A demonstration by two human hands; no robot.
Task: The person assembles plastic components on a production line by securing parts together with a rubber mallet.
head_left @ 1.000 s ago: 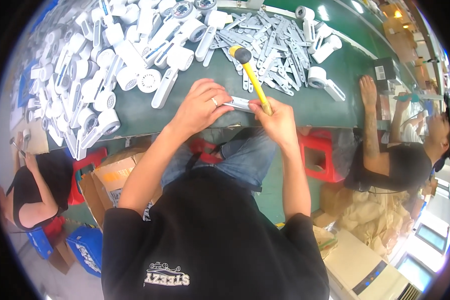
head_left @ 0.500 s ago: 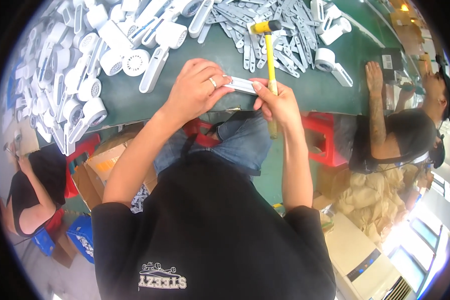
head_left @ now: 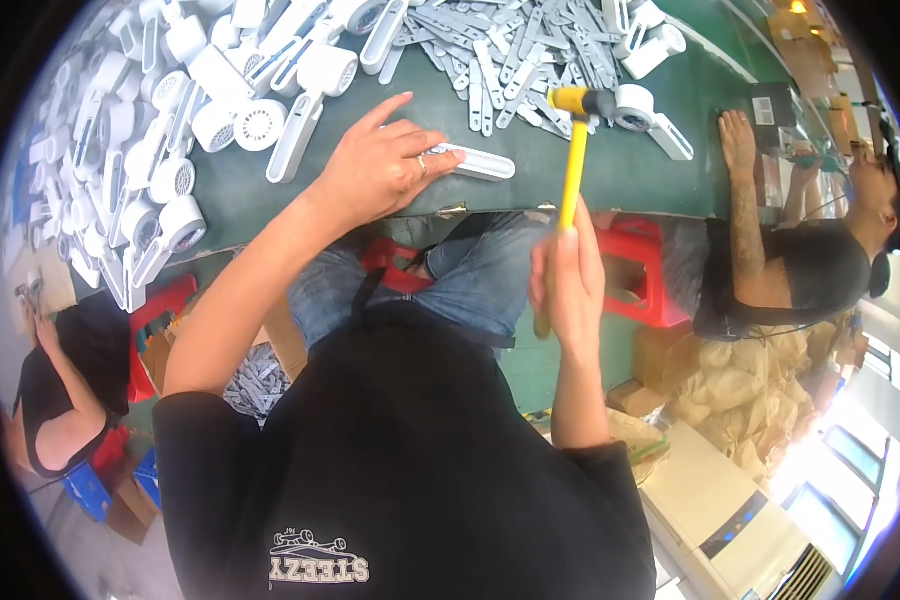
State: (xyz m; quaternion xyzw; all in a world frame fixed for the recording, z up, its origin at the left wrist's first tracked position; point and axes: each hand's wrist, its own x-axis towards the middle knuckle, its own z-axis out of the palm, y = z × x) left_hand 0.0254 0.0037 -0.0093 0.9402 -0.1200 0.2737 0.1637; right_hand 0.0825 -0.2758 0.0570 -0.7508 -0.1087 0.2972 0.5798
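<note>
Though it's partly covered, the handle (head_left: 490, 167) seems under the left hand (head_left: 382, 168).

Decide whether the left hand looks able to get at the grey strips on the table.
Probably yes: the left hand is touching a white handle, but nothing seems to stand between that hand and the grey strips; the hammer is off to the right.
</note>
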